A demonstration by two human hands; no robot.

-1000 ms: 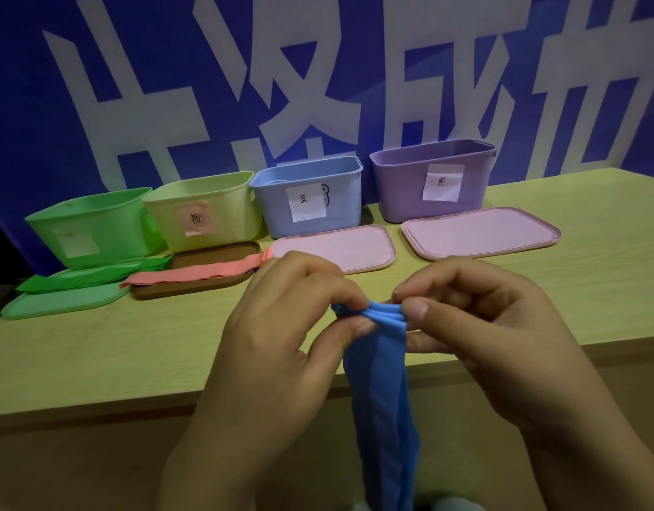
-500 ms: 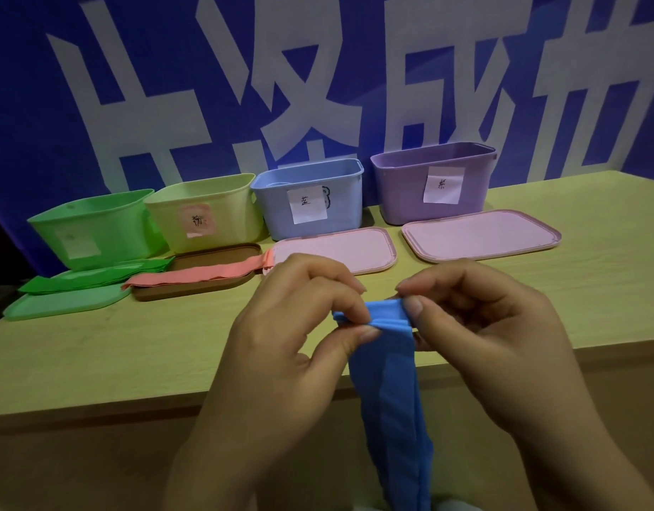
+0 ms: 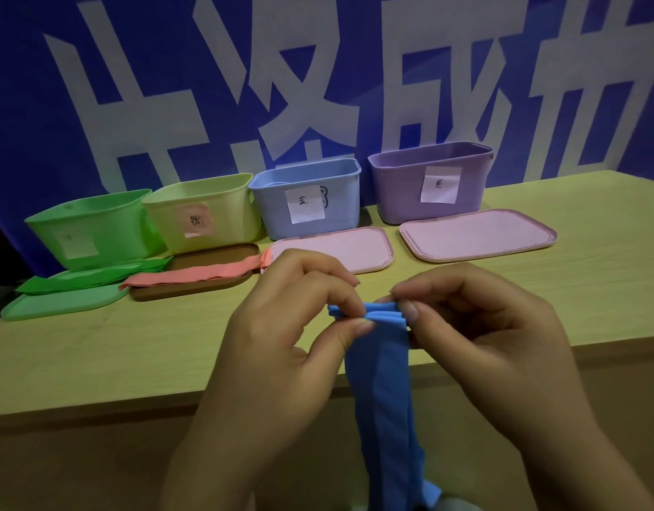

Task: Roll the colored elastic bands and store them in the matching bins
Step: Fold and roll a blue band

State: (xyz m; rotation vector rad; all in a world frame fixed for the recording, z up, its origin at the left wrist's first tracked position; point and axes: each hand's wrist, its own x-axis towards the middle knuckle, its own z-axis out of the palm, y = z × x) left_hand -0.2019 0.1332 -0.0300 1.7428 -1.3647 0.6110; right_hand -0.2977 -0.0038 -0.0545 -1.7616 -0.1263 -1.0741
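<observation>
A blue elastic band [image 3: 382,392] hangs down in front of the table edge, its top end folded into a small roll. My left hand [image 3: 281,348] pinches the roll's left side between thumb and fingers. My right hand [image 3: 476,337] pinches its right side. Four bins stand in a row at the back: green [image 3: 86,230], yellow [image 3: 204,213], blue [image 3: 307,201] and purple [image 3: 432,184]. A pink band [image 3: 200,274] lies across a brown lid, and a green band [image 3: 97,276] lies on a green lid.
Two pink lids [image 3: 340,248] [image 3: 476,236] lie flat before the blue and purple bins. A brown lid [image 3: 193,285] and a green lid [image 3: 60,304] lie at the left. The wooden table [image 3: 97,348] ends just under my hands. A blue banner hangs behind.
The roll at the band's top has grown slightly as my fingers turn it. The hanging length has swung a little to the right.
</observation>
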